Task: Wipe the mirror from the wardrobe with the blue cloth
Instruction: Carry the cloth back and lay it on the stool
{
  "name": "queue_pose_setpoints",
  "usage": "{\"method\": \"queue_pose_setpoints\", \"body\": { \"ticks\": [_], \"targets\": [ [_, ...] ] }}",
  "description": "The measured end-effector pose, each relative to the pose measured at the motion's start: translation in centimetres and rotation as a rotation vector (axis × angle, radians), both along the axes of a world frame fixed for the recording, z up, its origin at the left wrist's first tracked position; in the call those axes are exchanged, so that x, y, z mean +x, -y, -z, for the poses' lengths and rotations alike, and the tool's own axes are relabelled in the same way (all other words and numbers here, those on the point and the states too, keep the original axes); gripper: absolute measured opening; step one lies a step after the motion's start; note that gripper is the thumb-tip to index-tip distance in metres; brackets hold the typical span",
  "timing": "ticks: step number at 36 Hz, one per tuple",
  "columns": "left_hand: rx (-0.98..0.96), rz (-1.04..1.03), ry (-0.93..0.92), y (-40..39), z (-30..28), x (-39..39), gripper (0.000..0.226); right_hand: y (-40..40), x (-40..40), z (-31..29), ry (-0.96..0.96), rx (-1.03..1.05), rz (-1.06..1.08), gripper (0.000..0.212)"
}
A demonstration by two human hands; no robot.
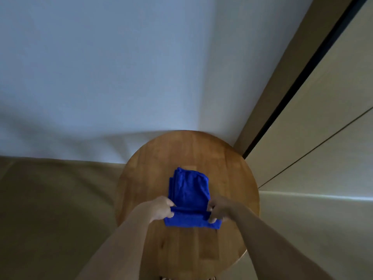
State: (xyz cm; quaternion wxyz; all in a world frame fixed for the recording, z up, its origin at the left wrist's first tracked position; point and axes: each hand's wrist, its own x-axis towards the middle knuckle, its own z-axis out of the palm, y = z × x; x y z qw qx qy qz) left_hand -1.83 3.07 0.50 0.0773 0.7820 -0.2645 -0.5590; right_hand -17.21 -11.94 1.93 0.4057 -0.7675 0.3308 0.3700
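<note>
The folded blue cloth (190,196) lies lengthwise, pointing away, on the round wooden counter (232,178). Left hand (162,208) and right hand (219,210) each pinch its near corners.

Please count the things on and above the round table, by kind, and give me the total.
Blue cloth: 1
Round wooden table: 1
Hands holding the cloth's near fold: 2, left hand and right hand
Total: 4

The room is dim and a bit blurry. Soft gray shadows lie on the white wall (101,67). Straight lines bend near the edges of the picture
</note>
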Motion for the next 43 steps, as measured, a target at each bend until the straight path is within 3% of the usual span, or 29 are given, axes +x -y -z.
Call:
{"method": "queue_pose_setpoints", "body": {
  "ticks": [4,8,10,17,21,25,31,36,40,43],
  "targets": [
    [0.063,-0.003,-0.021,-0.7,2.7,0.0,0.044,-0.7,-0.2,2.7,-0.026,0.013,-0.043,0.025],
    [-0.071,-0.105,0.039,0.2,4.8,0.4,0.027,0.0,0.6,4.9,0.055,-0.049,0.179,0.015],
    [-0.169,-0.179,0.102,1.2,5.5,0.8,0.013,1.0,1.3,5.7,0.092,-0.147,0.213,0.014],
    [-0.409,-0.384,0.398,5.1,7.0,2.3,0.005,3.8,4.4,6.8,0.184,-0.483,0.296,0.027],
    [-0.499,-0.533,0.453,6.8,8.5,3.6,0.020,4.7,5.9,8.5,0.254,-0.520,0.411,0.029],
    [-0.442,-0.643,0.400,7.4,10.2,4.2,0.043,4.5,6.1,10.7,0.230,-0.518,0.439,0.046],
    [-0.390,-0.318,0.527,6.5,13.0,2.7,0.042,2.5,5.2,13.5,0.202,-0.580,0.162,0.070],
    [-0.317,-0.019,0.474,6.2,14.9,1.7,0.071,2.3,5.2,15.2,0.154,-0.532,0.094,0.076],
    [-0.225,0.113,0.526,6.3,16.0,1.4,0.094,2.6,5.4,16.1,0.111,-0.518,0.040,0.084],
    [-0.204,0.146,0.574,6.3,16.7,1.1,0.100,2.7,5.4,16.5,0.090,-0.542,0.007,0.085]
  ]
}}
